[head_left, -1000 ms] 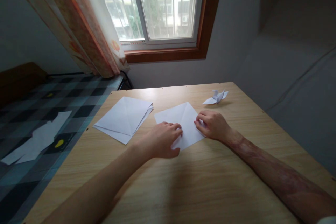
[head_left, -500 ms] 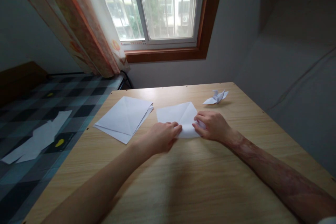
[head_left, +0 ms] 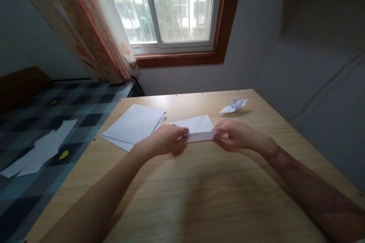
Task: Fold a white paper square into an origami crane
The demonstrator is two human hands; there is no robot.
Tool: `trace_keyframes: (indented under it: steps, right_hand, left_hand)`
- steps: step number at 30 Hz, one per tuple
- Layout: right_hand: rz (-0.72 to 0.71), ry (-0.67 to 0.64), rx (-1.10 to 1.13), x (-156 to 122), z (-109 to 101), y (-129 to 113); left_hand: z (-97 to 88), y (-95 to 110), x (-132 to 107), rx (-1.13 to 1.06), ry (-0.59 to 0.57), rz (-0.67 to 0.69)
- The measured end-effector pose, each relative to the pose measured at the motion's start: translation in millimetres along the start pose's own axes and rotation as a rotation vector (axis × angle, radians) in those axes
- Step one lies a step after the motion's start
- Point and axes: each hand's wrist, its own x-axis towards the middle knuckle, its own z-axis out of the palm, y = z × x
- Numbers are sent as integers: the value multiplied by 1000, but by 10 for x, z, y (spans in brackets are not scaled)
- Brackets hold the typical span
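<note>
Head view: left hand (head_left: 168,139) and right hand (head_left: 238,133) fingers are pinching a folded sheet (head_left: 201,127) by its near-edge ends on the worktop (head_left: 199,197); probably light, crease-prone, it's needing gentle holding there. Beyond, a paper crane (head_left: 234,105) is resting.

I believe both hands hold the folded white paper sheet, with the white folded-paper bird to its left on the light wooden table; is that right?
Not quite: the head view shows the white folded-paper bird to the right of the folded white paper sheet, not its left. The left hand and right hand hold the sheet, and the bird is on the light wooden table.
</note>
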Motion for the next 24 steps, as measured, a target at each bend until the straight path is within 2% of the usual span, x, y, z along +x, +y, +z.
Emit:
trace_keyframes:
  steps: [4,7,10,15,20,24]
  right_hand:
    - [106,5,235,1,-32,115]
    - [181,91,337,5,91,266]
    - [245,113,452,14,280,414]
    - [272,120,560,11,480,556]
    - [285,224,534,10,566,583]
    - [255,261,484,27,596,592]
  left_hand:
    - [-64,-221,-29,-280,-42,-24]
    - [-20,-355,-4,-320,-67,-95]
    - [49,-390,48,-239,1,-195]
    - [198,-387,145,-189,133,-259]
    - [389,-373,185,-216,225,-233]
    - [564,-284,196,-219,379,-225]
